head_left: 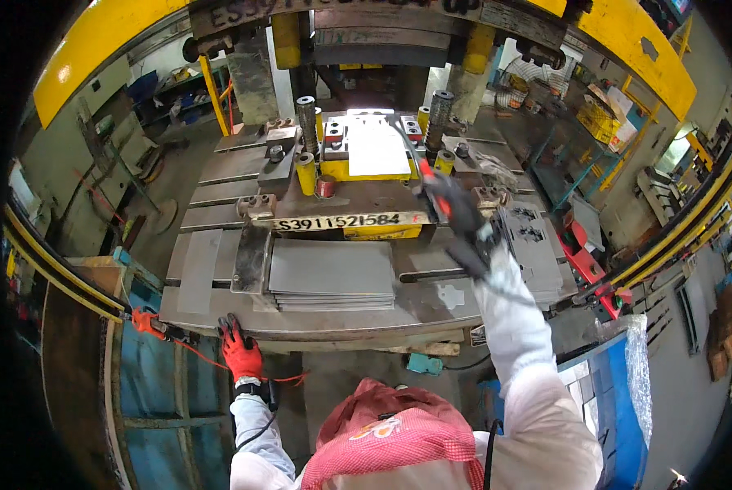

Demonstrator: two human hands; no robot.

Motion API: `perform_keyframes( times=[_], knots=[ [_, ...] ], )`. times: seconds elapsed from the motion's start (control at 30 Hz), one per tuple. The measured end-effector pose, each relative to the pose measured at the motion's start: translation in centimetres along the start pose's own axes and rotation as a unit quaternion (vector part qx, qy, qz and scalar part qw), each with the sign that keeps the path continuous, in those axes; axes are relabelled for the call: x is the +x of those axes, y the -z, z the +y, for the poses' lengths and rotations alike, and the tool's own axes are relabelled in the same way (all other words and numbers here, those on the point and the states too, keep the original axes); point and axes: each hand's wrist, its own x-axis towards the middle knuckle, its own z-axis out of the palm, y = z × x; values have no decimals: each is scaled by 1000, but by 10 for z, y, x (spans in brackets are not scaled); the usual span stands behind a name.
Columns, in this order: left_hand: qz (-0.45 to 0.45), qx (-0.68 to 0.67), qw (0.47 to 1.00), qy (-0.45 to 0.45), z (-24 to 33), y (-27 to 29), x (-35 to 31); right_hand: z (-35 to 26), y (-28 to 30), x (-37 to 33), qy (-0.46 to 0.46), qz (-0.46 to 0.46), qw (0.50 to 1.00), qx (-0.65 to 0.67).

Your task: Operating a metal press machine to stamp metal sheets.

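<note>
Cluttered workshop floor point(194, 149) surrounds a slotted metal press table point(225, 257), whose front edge lies under the left hand point(241, 351), fingers extended. Blur hides whether the right hand point(457, 216) closes on the slim rod point(409, 145) just beyond it. Left of that hand, a bright sheet point(374, 149) lies on the die point(366, 170); stacked grey sheets point(331, 269) sit between both hands.

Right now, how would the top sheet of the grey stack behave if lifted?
The top sheet is probably fairly stiff, lying flat without curling. Its thin edge suggests it might still flex slightly. Its smooth face could slide over the sheets below.
</note>
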Motion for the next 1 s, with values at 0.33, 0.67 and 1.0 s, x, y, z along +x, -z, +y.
perform_keyframes(
  times=[0.33, 0.67, 1.0],
  knots=[
    [130, -190, 973, 17, 83, 71, -21, 12, 17, 27, -92, 1, 990, 111],
    [-121, -631, 762, -84, 281, 82, 45, 49, 39, -271, -221, 126, 963, 85],
    [-178, -923, 250, 231, 421, -18, 204, 105, 27, -308, -309, 111, 942, 67]
  ],
)
